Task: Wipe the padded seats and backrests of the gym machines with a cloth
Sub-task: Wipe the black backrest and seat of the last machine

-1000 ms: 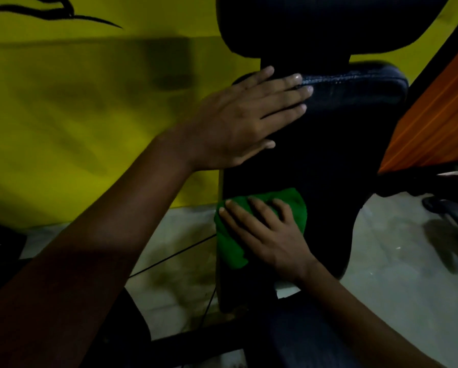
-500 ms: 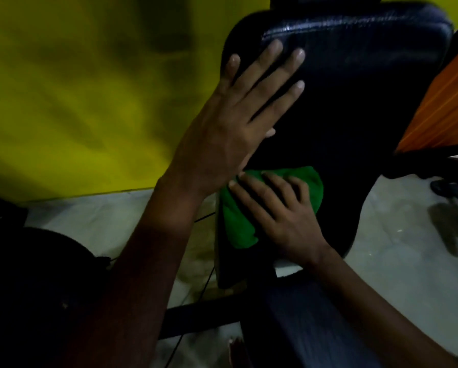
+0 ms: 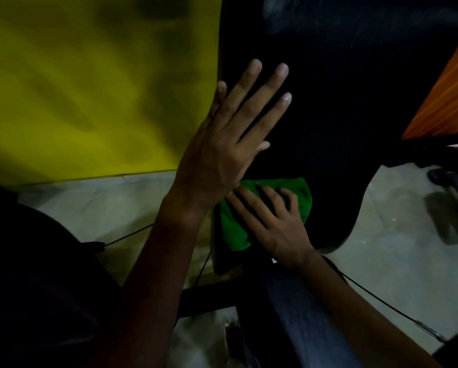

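Observation:
A black padded backrest (image 3: 350, 107) of a gym machine fills the upper middle of the view. My left hand (image 3: 230, 144) lies flat against its left side, fingers straight and spread. Lower down, my right hand (image 3: 273, 224) presses a green cloth (image 3: 235, 229) against the bottom of the backrest with fingers spread over it. Below the cloth a dark padded seat (image 3: 302, 322) runs toward me, partly hidden by my right forearm.
A yellow wall (image 3: 95, 83) stands behind on the left. An orange striped panel (image 3: 445, 94) is at the right edge. Pale floor (image 3: 397, 261) shows around the machine, with thin black cables (image 3: 126, 236) and a dark machine frame bar (image 3: 212, 298).
The view has tilted down and come closer, so the backrest sits higher and larger. My left hand has slid lower on the pad, near the right hand. The cloth stays at the backrest's bottom.

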Motion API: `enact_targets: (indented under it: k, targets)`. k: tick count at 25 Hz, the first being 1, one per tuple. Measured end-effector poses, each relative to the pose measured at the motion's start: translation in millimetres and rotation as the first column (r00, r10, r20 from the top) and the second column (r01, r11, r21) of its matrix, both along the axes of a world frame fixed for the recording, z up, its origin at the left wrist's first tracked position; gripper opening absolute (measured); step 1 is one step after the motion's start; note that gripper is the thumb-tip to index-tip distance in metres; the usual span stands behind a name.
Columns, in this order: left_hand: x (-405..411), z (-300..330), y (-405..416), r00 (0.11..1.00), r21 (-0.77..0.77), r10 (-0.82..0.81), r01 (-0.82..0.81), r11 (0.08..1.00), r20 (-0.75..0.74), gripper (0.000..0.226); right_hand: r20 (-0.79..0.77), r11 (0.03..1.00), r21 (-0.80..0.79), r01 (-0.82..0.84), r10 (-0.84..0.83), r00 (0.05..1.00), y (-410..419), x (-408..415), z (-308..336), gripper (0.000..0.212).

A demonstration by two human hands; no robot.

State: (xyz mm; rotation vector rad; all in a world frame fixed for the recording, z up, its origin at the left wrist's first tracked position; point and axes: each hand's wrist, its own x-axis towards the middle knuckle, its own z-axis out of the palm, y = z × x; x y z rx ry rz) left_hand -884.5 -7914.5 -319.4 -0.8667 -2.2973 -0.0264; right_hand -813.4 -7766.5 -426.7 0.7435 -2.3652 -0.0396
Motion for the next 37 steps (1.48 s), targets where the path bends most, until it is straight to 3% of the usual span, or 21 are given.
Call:
enact_targets:
  k: [5, 10, 15, 19, 22, 25, 29, 31, 34, 37]
  targets:
    - [4, -7, 0, 1.000, 0.030, -0.017, 0.017, 0.999, 0.001, 0.062, 0.063, 0.986, 0.144, -0.078, 0.069, 0.996, 7, 7, -18, 0.048]
    - [9, -21, -1, 0.988, 0.224, -0.117, 0.092, 0.970, 0.098, 0.055, 0.035, 0.998, -0.050, 0.031, -0.029, 0.999, -2, 6, -13, 0.048]
    - [21, -44, -9, 0.965, 0.333, -0.174, 0.102, 0.937, 0.194, 0.053, 0.119, 0.999, 0.033, -0.031, 0.027, 0.992, -1, 24, -61, 0.040]
    - [27, -56, -10, 0.962, 0.364, -0.173, 0.087, 0.927, 0.212, 0.054, 0.118, 0.995, -0.092, -0.034, 0.045, 0.992, -4, 20, -44, 0.042]
    - [27, -62, -14, 0.961, 0.332, -0.181, 0.104, 0.937, 0.211, 0.055, 0.136, 0.982, -0.180, 0.053, -0.029, 0.990, -16, 26, -59, 0.046]
    - [27, -68, -17, 0.960, 0.279, -0.168, 0.102, 0.955, 0.224, 0.057, 0.211, 0.990, -0.142, 0.026, 0.005, 0.977, -15, 43, -92, 0.044]
    - [34, -95, -21, 0.967, 0.057, -0.153, 0.144, 0.988, 0.203, 0.062, 0.289, 0.996, -0.075, -0.049, 0.069, 0.955, -4, 52, -100, 0.045]
    - [33, -108, -26, 0.976, -0.047, -0.153, 0.162, 0.986, 0.154, 0.060, 0.307, 0.985, -0.171, 0.022, 0.032, 0.951, -8, 47, -93, 0.052]
    - [31, -115, -28, 0.978, -0.058, -0.182, 0.189, 0.980, 0.107, 0.057, 0.413, 0.839, -0.478, 0.259, -0.046, 0.910, -30, 53, -108, 0.078]
    - [28, -110, -32, 0.980, -0.098, -0.192, 0.197, 0.976, 0.053, 0.056, 0.573, 0.433, -0.737, 0.520, -0.009, 0.820, -61, 81, -138, 0.086]
